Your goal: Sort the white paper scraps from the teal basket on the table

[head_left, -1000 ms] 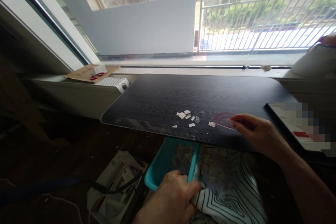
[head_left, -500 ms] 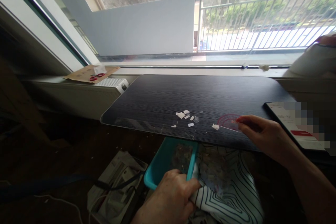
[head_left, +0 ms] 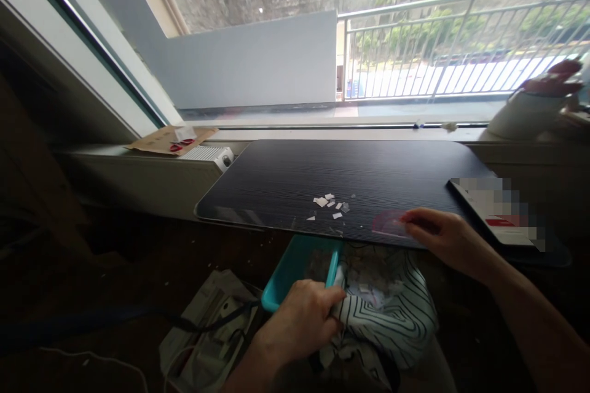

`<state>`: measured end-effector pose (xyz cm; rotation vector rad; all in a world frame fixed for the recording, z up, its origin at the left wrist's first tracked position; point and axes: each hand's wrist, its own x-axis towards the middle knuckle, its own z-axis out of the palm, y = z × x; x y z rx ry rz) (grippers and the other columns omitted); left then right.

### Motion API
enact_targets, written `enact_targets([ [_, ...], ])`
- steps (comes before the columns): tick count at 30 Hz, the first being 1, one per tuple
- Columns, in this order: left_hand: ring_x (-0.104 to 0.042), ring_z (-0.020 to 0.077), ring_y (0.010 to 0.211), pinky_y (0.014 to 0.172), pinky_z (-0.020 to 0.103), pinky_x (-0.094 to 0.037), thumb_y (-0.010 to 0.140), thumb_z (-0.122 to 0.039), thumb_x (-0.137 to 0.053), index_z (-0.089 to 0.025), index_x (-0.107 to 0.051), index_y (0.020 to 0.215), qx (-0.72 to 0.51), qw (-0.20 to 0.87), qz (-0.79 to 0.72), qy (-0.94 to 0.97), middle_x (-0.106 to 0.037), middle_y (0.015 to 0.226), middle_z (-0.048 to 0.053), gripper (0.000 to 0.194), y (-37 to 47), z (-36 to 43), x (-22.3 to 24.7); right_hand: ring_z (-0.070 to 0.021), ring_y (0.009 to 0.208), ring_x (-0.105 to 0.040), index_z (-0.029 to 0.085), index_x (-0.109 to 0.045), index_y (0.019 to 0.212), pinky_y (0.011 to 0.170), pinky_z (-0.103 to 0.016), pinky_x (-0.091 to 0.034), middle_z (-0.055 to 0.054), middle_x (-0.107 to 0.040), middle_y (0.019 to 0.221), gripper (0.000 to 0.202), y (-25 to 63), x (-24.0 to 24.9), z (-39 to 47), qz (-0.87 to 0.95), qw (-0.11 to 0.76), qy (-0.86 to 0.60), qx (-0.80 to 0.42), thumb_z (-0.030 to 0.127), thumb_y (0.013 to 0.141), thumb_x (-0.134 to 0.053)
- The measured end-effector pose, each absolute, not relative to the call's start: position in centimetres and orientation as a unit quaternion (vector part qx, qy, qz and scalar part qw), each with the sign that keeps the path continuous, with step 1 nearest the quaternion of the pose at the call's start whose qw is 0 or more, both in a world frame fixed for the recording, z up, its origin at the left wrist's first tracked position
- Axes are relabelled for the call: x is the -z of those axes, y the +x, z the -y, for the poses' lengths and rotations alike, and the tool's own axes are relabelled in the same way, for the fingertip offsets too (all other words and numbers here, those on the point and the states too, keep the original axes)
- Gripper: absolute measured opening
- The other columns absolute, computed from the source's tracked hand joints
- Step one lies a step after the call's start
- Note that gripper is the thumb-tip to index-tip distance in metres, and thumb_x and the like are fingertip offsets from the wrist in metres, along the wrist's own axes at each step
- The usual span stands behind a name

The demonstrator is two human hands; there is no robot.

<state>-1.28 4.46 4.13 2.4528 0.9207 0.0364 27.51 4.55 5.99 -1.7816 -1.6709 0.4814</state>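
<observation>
My right hand [head_left: 436, 230] pinches the edge of a pink see-through protractor [head_left: 387, 222], which lies close to the front edge of the dark table [head_left: 276, 175]. Left of it are several small white paper scraps [head_left: 322, 201]. Below the table edge, my left hand [head_left: 306, 319] is closed at the rim of a teal plastic bin [head_left: 286, 276] and on the gathered edge of a black-and-white striped cloth [head_left: 382, 319]. The cloth hangs open like a bag, with pale scraps inside. Its folds hide part of my left fingers.
A tablet-like device [head_left: 488, 212], partly blurred out, lies on the table's right. On the sill are a brown paper envelope [head_left: 159, 140] with red-handled scissors and a white bottle [head_left: 525, 113]. A box of odds and ends [head_left: 212, 325] and a white cable [head_left: 96, 356] are at lower left.
A white scrap beside the protractor is gone from the table, and a small white piece shows in the cloth's opening. The protractor lies closer to the front edge. The camera has shifted slightly.
</observation>
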Motion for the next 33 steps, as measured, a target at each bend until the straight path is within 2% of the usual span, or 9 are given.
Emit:
enact_targets([
  [3,-0.054,0.0157,0.064,0.056,0.024,-0.030,0.070,-0.017,-0.053,-0.020,-0.051,0.069,-0.029,0.271,-0.349,0.897,-0.056,0.065,-0.002,0.004,-1.6,-4.6,-4.6,-0.0175,0.070,-0.063,0.017,-0.068,0.088,0.064,-0.027,-0.048,-0.004,-0.071,0.079,0.029,28.3,-5.4,-6.6,0.611,0.348,-0.695,-0.152,0.039,0.074,-0.055],
  [6,-0.052,0.0149,0.064,0.057,0.023,-0.029,0.070,-0.015,-0.052,-0.020,-0.049,0.067,-0.040,0.281,-0.363,0.888,-0.054,0.064,-0.003,0.006,-2.3,-4.6,-5.1,-0.0184,0.069,-0.063,0.015,-0.067,0.099,0.064,-0.028,-0.049,-0.005,-0.071,0.078,0.037,29.6,-4.6,-8.4,0.600,0.322,-0.715,-0.155,0.038,0.072,-0.057],
  [9,-0.050,0.0139,0.063,0.055,0.022,-0.029,0.070,-0.015,-0.052,-0.019,-0.048,0.066,-0.045,0.292,-0.374,0.879,-0.052,0.063,-0.004,0.007,-3.8,-4.2,-5.6,-0.0187,0.074,-0.064,0.016,-0.064,0.106,0.071,-0.029,-0.049,-0.005,-0.071,0.082,0.040,30.6,-4.6,-8.3,0.604,0.303,-0.724,-0.141,0.036,0.072,-0.056],
  [13,-0.050,0.0132,0.064,0.057,0.021,-0.031,0.071,-0.014,-0.051,-0.019,-0.053,0.070,-0.056,0.295,-0.378,0.876,-0.053,0.065,-0.004,0.006,-5.9,-3.1,-5.9,-0.0188,0.077,-0.064,0.016,-0.066,0.102,0.073,-0.028,-0.049,-0.006,-0.071,0.084,0.035,31.0,-5.4,-6.4,0.631,0.275,-0.716,-0.113,0.033,0.073,-0.055],
  [17,-0.051,0.0129,0.066,0.058,0.020,-0.032,0.072,-0.014,-0.051,-0.019,-0.055,0.071,-0.063,0.291,-0.374,0.878,-0.055,0.068,-0.004,0.006,-6.8,-1.6,-6.7,-0.0183,0.076,-0.064,0.017,-0.068,0.097,0.072,-0.027,-0.049,-0.006,-0.071,0.084,0.031,30.5,-5.1,-5.5,0.659,0.238,-0.698,-0.150,0.030,0.073,-0.054],
  [25,-0.052,0.0139,0.070,0.061,0.020,-0.035,0.073,-0.015,-0.051,-0.020,-0.057,0.075,-0.061,0.265,-0.401,0.875,-0.057,0.071,-0.004,0.008,-9.5,1.5,-10.0,-0.0208,0.085,-0.064,0.016,-0.071,0.086,0.081,-0.031,-0.048,-0.006,-0.071,0.091,0.030,30.0,-3.6,-5.4,0.654,0.312,-0.673,-0.147,0.032,0.070,-0.053],
  [33,-0.055,0.0170,0.073,0.066,0.023,-0.038,0.069,-0.016,-0.052,-0.024,-0.065,0.095,-0.075,0.136,-0.481,0.863,-0.058,0.075,-0.001,0.030,-14.5,1.7,-15.2,-0.0221,0.084,-0.065,0.018,-0.071,0.086,0.079,-0.032,-0.049,-0.004,-0.072,0.088,0.030,30.3,-3.5,-4.9,0.627,0.346,-0.671,-0.193,0.035,0.067,-0.056],
])
